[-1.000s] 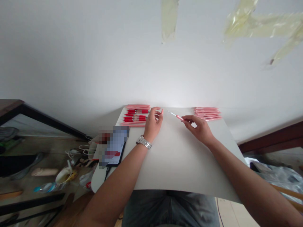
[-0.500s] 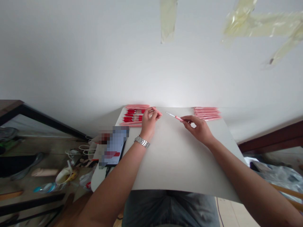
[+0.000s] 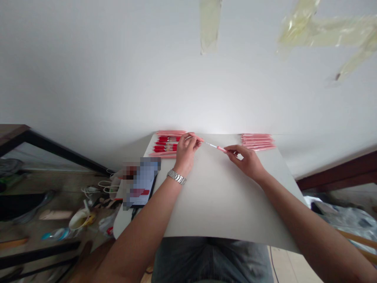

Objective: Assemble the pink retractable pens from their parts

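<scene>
My left hand (image 3: 186, 151), with a metal watch on the wrist, pinches a small pink pen part (image 3: 199, 139). In my right hand (image 3: 246, 159), thumb and fingertips close on a pink pen barrel (image 3: 222, 149). A thin pale refill (image 3: 210, 145) sticks out of that barrel toward the left. Its tip meets, or nearly meets, the end of the pink part; I cannot tell whether it is inside. Beside my left hand lie several red pens (image 3: 165, 144), partly covered by it. Beyond my right hand is a row of pink pens (image 3: 257, 141).
Pink pens (image 3: 171, 133) also lie at the white table's (image 3: 218, 204) back left. A tablet-like screen (image 3: 144, 182), partly blurred, rests at the left edge. The wall (image 3: 188, 86) rises behind the table. A bottle (image 3: 57, 234) and a cup (image 3: 79, 219) are on the floor.
The gap between the refill tip and the pink part in my left hand has closed. My left hand's pink part has turned and shifted slightly right; my right hand has barely moved.
</scene>
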Demonstrator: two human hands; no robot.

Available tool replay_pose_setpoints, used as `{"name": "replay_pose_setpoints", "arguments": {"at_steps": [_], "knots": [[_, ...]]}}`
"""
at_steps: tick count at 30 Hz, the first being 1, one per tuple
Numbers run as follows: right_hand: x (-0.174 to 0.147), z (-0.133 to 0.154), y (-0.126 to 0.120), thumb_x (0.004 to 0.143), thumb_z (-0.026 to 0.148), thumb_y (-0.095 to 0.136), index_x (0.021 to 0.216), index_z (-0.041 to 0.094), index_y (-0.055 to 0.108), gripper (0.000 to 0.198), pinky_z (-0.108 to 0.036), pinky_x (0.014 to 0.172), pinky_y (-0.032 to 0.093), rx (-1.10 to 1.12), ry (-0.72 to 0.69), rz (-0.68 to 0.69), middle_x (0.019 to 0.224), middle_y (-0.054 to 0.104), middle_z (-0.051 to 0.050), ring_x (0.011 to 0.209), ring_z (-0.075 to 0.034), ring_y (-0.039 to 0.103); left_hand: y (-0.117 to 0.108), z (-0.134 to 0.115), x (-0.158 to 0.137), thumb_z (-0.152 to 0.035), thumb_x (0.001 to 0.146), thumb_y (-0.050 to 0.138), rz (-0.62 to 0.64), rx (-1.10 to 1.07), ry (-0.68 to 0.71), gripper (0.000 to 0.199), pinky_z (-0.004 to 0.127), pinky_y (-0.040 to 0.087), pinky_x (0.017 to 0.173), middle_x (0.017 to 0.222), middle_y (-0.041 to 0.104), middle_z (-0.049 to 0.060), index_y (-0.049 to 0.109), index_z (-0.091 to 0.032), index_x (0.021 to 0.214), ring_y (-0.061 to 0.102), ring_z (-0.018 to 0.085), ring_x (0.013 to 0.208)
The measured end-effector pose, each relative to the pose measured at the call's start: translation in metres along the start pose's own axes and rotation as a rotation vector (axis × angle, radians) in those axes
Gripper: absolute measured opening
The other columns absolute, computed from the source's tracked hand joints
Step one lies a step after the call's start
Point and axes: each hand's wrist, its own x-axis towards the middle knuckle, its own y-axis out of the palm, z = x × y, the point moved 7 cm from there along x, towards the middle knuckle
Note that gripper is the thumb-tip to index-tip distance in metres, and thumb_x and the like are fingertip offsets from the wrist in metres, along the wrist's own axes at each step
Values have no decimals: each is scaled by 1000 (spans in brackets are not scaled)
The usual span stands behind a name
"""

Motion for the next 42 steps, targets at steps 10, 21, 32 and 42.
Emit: {"name": "replay_pose_setpoints", "arguments": {"at_steps": [10, 21, 32, 42], "knots": [[1, -2, -1, 97, 30, 62, 110, 23, 72, 18, -31, 70, 53, -7, 10, -9, 91, 75, -3, 76, -18, 67, 2, 1, 0, -37, 87, 77, 31, -36, 11, 29, 32, 55, 91, 90, 72, 2, 57, -23, 103, 71, 14, 91], [1, -3, 0, 98, 32, 62, 110, 24, 72, 18, -31, 70, 53, -4, 17, -9, 92, 75, -3, 78, -18, 68, 8, -3, -3, -40, 88, 75, 89, 13, 19, 29, 34, 56, 92, 91, 72, 3, 57, -23, 102, 71, 16, 93], [1, -1, 0, 98, 33, 61, 110, 24, 72, 19, -32, 70, 54, -11, 6, -4, 91, 75, -4, 77, -18, 68, 16, -6, -9, -41, 90, 74, 140, 51, 21, 27, 37, 56, 95, 94, 73, 4, 56, -22, 100, 71, 17, 96], [1, -1, 1, 99, 34, 61, 112, 24, 71, 20, -32, 71, 55, 11, 4, -1, 92, 75, -3, 78, -18, 68, 21, -2, -13, -40, 86, 78, 191, 45, -16, 30, 41, 56, 101, 100, 69, 3, 57, -21, 97, 71, 18, 101]]}}
